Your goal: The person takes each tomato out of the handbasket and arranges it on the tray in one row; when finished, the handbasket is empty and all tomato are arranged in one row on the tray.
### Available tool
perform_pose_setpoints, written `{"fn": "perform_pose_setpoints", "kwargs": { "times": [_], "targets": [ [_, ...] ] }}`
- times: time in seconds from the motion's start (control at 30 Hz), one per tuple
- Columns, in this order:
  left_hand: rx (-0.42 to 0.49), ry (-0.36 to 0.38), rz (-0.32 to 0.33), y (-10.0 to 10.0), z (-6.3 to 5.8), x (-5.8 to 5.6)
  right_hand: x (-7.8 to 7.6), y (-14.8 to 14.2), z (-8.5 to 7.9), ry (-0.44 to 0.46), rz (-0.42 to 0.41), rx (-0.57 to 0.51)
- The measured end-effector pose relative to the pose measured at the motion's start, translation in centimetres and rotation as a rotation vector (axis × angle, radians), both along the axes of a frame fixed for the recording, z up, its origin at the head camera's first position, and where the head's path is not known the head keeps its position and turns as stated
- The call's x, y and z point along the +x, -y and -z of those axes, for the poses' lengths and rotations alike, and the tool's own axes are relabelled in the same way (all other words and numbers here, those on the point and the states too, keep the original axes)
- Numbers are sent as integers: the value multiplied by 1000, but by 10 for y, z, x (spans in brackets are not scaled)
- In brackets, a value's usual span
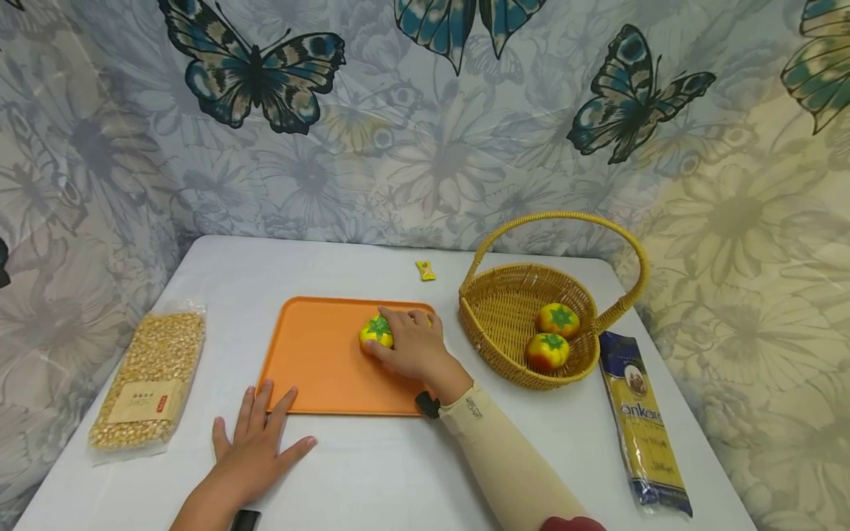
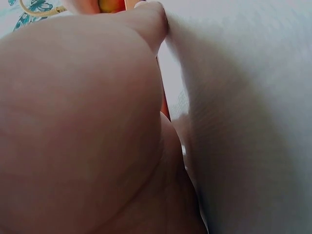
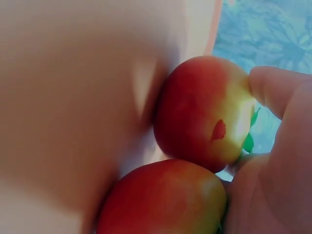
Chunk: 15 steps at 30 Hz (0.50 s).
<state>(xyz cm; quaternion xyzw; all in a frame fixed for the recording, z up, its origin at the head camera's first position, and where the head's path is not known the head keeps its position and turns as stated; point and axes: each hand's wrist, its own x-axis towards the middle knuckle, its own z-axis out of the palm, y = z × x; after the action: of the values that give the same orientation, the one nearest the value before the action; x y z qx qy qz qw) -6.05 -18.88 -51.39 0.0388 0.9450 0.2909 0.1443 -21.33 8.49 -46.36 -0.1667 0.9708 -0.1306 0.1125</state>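
Two red-and-yellow tomatoes with green leafy tops are under my right hand [image 1: 413, 346], on the orange tray [image 1: 319, 358]. Thumb and index finger hold the left tomato [image 1: 376, 332] from either side. The other tomato [image 3: 168, 200] lies against it below my palm, mostly hidden from the head view. In the right wrist view a fingertip meets the yellow side of the upper tomato [image 3: 200, 114]. My left hand [image 1: 251, 453] lies palm down with spread fingers, fingertips at the tray's front left corner. It fills much of the left wrist view.
Right of the tray stands a wicker basket [image 1: 494, 324] with a tall handle and two more tomatoes [image 1: 553, 335] inside. A yellow pasta packet [image 1: 647, 428] lies beside it. A bag of corn kernels [image 1: 153, 376] is at the left, a small yellow wrapped candy [image 1: 426, 271] behind the tray.
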Motion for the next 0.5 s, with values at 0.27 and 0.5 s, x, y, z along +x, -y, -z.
{"fn": "perform_pose_setpoints", "kwargs": {
  "times": [0.27, 0.5],
  "targets": [
    [-10, -5, -5, 1, 0, -1, -2, 0, 3, -31, 2, -20],
    [-4, -4, -4, 0, 2, 0, 1, -2, 5, -80, 3, -42]
  ]
}}
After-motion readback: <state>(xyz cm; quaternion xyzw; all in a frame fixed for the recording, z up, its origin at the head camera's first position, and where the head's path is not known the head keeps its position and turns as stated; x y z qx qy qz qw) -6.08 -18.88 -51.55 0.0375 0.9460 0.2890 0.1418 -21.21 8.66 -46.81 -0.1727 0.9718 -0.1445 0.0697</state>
